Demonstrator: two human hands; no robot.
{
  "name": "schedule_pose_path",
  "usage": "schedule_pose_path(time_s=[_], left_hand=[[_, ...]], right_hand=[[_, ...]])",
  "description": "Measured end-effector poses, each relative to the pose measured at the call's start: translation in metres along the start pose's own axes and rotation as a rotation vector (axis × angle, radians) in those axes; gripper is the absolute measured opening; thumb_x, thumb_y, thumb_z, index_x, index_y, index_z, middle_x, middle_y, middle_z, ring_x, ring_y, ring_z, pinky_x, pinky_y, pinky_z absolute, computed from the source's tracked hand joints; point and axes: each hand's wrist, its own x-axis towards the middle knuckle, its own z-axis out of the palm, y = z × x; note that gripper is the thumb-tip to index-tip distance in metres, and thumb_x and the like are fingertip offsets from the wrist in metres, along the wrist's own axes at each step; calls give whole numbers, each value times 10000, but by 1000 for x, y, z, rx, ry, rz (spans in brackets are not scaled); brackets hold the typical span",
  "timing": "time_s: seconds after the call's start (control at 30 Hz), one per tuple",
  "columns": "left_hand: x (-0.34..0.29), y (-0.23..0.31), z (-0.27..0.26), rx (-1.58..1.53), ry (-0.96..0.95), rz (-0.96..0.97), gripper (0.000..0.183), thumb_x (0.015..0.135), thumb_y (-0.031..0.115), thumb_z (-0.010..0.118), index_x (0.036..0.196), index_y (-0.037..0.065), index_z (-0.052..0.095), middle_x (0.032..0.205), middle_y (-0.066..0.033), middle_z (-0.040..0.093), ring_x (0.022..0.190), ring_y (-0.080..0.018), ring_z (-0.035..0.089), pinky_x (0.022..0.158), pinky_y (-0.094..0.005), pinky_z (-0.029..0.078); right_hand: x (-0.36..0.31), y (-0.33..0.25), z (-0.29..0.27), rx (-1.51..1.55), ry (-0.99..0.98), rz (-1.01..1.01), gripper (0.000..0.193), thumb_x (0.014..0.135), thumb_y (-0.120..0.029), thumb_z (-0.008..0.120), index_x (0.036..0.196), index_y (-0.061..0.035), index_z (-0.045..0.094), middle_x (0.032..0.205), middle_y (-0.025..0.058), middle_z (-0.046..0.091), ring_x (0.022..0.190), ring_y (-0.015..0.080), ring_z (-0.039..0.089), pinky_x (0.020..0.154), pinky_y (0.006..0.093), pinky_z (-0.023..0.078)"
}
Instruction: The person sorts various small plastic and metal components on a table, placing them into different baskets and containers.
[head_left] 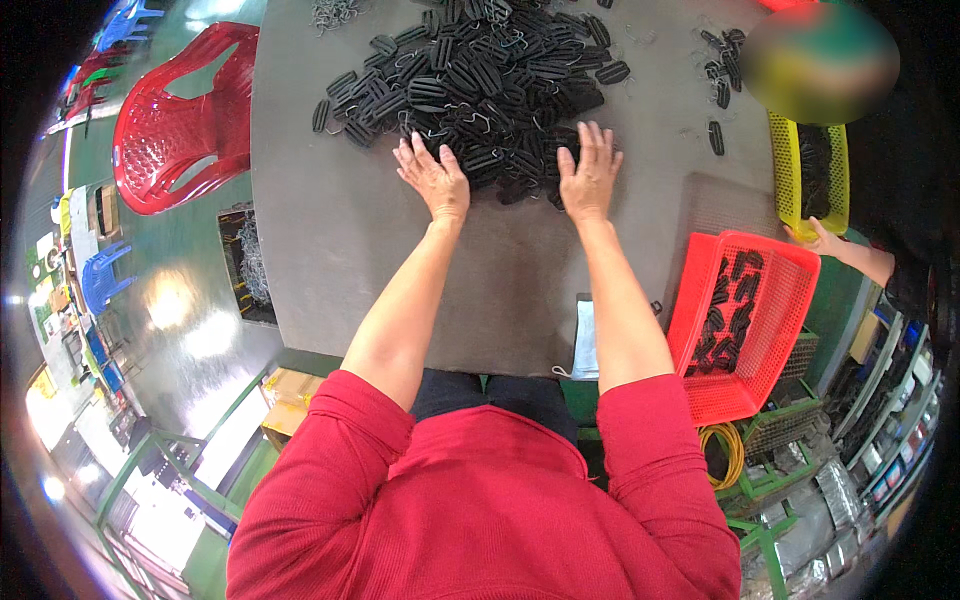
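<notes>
While both palms lay flat, fingers spread, left hand [433, 178] and right hand [589, 172] pressed the near edge of the black clip pile [480, 80] on the grey table [330, 210]; red basket [742, 325] near right.

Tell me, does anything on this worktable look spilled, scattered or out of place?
Mostly no. The black clips sit in one loose heap under the left hand and right hand. A few stray clips lie apart near the far right edge, and the red basket is tilted.
</notes>
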Motion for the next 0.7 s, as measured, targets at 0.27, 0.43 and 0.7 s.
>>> schedule_pose_path(time_s=[0.27, 0.43, 0.7], left_hand=[[-28, 41, -3, -415, -146, 101, 404, 920, 195, 410, 1280, 13, 436, 1391, -228, 324, 1286, -373, 299, 1064, -431, 230], [-34, 85, -31, -862, -285, -247, 388, 967, 234, 381, 1293, 34, 449, 1332, -150, 427, 1228, -259, 395, 1029, -355, 306], [-35, 26, -25, -949, -466, -488, 278, 936, 194, 486, 1125, 7, 569, 1035, -74, 616, 941, -144, 552, 844, -278, 435]], right_hand=[[-24, -85, 30, 471, 113, 100, 443, 867, -252, 532, 1257, -53, 468, 1327, 196, 419, 1226, 381, 376, 1013, 468, 291], [-41, -104, 22, 1069, 60, 545, 416, 855, -135, 553, 1238, 7, 470, 1263, 160, 480, 1192, 287, 434, 1028, 358, 306], [-46, -118, 1, 959, -56, 633, 537, 775, -272, 687, 1226, -40, 510, 1233, 154, 512, 1159, 261, 467, 990, 335, 344]])
